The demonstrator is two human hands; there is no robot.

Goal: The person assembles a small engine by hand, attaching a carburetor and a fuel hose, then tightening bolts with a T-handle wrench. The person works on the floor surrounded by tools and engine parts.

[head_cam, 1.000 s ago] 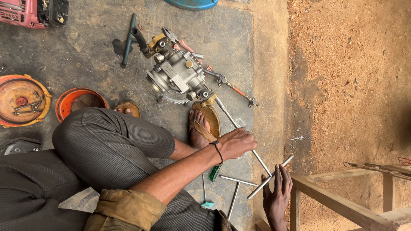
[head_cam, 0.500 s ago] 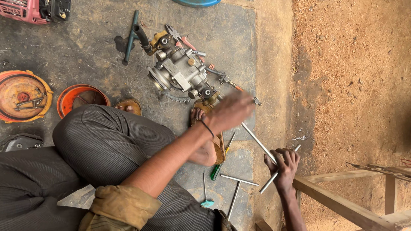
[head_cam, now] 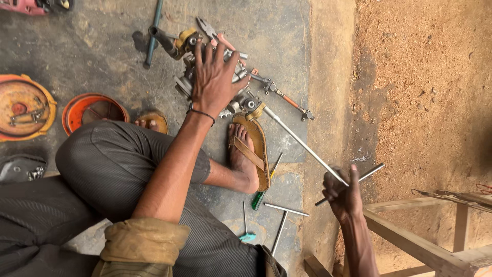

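My left hand (head_cam: 212,77) lies palm down with fingers spread on a grey metal engine part (head_cam: 241,100) on the concrete floor. It covers most of the part and does not clasp it. My right hand (head_cam: 342,194) is closed around the cross handle of a long T-shaped metal wrench (head_cam: 302,144). The wrench shaft runs up and left to the engine part. My foot in a brown sandal (head_cam: 253,151) rests just below the part.
Two orange round covers (head_cam: 92,110) lie at the left. Red-handled pliers (head_cam: 225,41) and a dark T-wrench (head_cam: 152,31) lie beside the part. A green-handled screwdriver (head_cam: 259,197) and thin rods (head_cam: 284,213) lie by my knee. A wooden frame (head_cam: 420,246) and dirt ground are on the right.
My left hand rose from beside the sandal and moved up onto the engine part. My right hand closed on the wrench's cross handle and lifted it slightly.
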